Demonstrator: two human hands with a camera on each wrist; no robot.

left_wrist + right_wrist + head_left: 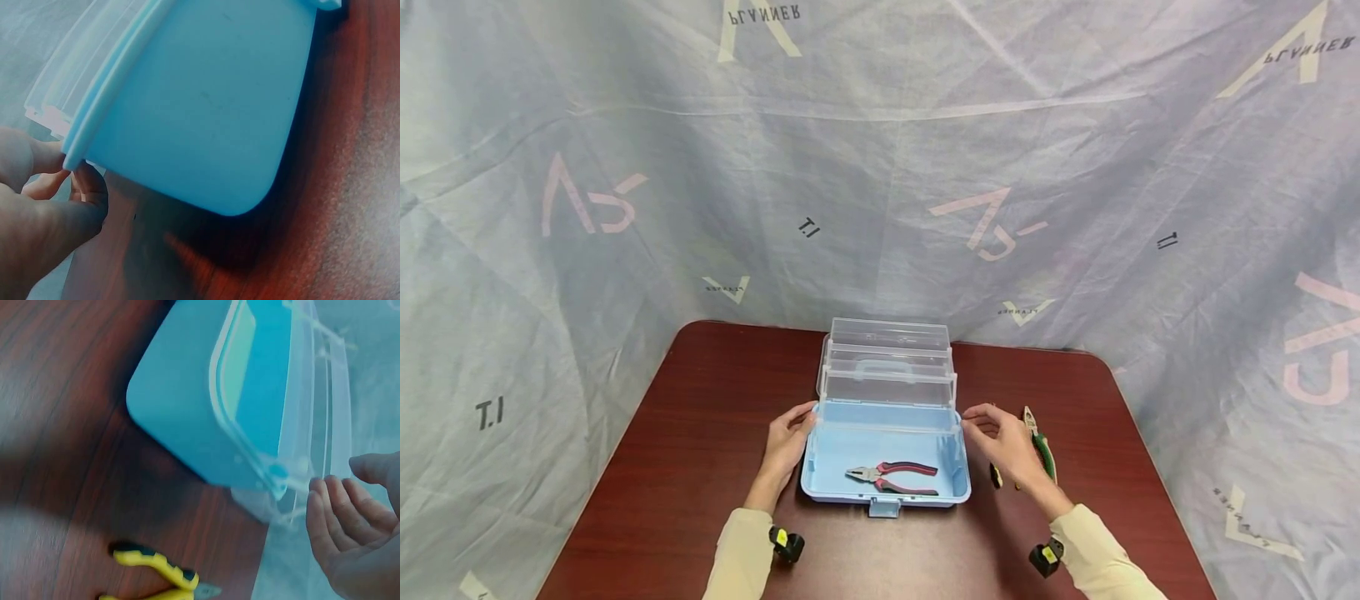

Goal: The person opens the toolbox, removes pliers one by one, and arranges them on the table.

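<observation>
A light-blue toolbox (pixel 842 450) stands open on the table, its clear tiered trays (pixel 891 389) raised at the back. Inside lie combination pliers (pixel 891 477) with red and black handles. My left hand (pixel 787 442) pinches the rim at the back left corner; in the left wrist view, fingers (pixel 90 187) bend under the rim. Beside the back right corner is my right hand (pixel 1006 440), holding nothing. The right wrist view shows its fingers (pixel 340 515) loosely extended near the tray hinge; contact there is unclear.
Green-handled pliers (pixel 1040 446) lie on the table right of the box, partly behind my right hand. Yellow-and-black pliers (pixel 156 565) lie between them and the box. The toolbox's front latch (pixel 884 507) hangs down. A printed grey cloth (pixel 880 208) hangs behind the table (pixel 715 417).
</observation>
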